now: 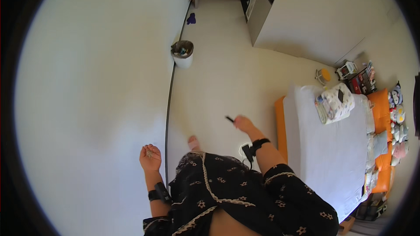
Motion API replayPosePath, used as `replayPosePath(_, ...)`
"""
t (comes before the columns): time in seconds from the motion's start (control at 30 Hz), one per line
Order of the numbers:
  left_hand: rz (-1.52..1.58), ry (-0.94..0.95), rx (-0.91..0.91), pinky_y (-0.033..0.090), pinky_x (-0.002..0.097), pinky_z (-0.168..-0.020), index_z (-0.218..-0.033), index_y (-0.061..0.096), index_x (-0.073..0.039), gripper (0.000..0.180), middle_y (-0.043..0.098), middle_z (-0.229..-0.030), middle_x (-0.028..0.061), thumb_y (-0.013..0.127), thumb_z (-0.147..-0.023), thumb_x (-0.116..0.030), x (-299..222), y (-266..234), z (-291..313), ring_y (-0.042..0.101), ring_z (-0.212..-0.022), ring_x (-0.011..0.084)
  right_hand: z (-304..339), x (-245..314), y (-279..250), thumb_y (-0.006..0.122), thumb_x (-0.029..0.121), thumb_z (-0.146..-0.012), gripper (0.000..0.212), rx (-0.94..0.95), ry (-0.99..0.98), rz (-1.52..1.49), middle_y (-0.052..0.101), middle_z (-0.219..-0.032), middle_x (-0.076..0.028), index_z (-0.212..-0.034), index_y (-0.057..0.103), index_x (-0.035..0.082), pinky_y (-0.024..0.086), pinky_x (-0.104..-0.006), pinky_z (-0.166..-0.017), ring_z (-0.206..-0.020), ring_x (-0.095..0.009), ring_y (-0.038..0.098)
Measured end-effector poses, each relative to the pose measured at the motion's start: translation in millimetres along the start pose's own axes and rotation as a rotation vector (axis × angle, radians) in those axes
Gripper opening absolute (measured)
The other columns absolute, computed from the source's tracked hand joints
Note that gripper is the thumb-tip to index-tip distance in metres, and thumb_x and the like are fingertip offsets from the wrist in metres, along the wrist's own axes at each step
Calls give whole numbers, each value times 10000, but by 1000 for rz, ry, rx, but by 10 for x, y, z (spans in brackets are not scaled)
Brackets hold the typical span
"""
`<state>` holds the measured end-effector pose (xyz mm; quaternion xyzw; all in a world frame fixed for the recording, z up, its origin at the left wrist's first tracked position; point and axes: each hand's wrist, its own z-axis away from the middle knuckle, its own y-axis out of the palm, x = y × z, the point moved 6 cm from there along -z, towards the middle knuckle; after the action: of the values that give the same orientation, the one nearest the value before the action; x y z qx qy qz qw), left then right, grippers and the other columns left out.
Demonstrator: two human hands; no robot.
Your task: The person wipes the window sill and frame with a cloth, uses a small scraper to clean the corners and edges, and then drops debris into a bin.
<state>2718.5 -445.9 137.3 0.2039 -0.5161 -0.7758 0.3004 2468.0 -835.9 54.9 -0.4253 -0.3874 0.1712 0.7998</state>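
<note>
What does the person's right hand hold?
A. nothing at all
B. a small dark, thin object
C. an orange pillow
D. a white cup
B: the right hand is closed around a small dark, thin object that sticks out to its left, above the pale floor; what kind of thing it is cannot be told.

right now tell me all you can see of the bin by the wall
The waste bin is small and round, white-bodied, seemingly plastic, with a dark liner folded over its rim. It stands upright on the pale floor, against the foot of the white wall, well ahead of the person. It is open, with a few small items inside, too small to identify. Neither hand touches it.
</note>
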Motion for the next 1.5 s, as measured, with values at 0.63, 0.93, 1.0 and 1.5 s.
replayPosePath(0.63,-203,-127,-299,505,333,-782,-926,578,-24,114,596,-873,86,517,-910,-119,246,1477,-3859,575,-836,208,-1407,-1524,-503,474,157,-866,211,-212,1042,-1499,597,-656,-112,-812,565,-25,434,-357,-448,-551,-230,580)
replayPosePath(0.93,-206,-62,-341,501,342,-772,-890,560,-14,60,575,-825,108,546,-853,-59,279,1900,-5263,561,-783,227,-4046,-761,-2570,618,140,-730,177,-61,508,-316,637,-679,-108,-852,570,21,496,-343,-616,-620,-221,627)
replayPosePath(1.0,-242,-64,-404,502,335,-736,-843,543,-3,50,555,-742,105,566,-840,-47,506,1906,-5754,549,-723,227,-4280,-735,-2652,616,126,-745,188,-145,373,-264,630,-737,-92,-893,569,18,478,-313,-590,-642,-196,608)
replayPosePath(1.5,-629,-304,-723,411,405,-748,-1036,465,-26,254,447,-873,69,416,-872,-214,873,1704,-8724,426,-787,212,-4402,-350,-2934,619,121,-765,172,-273,646,-406,601,-714,-91,-849,545,-9,472,-299,-629,-660,-176,600)
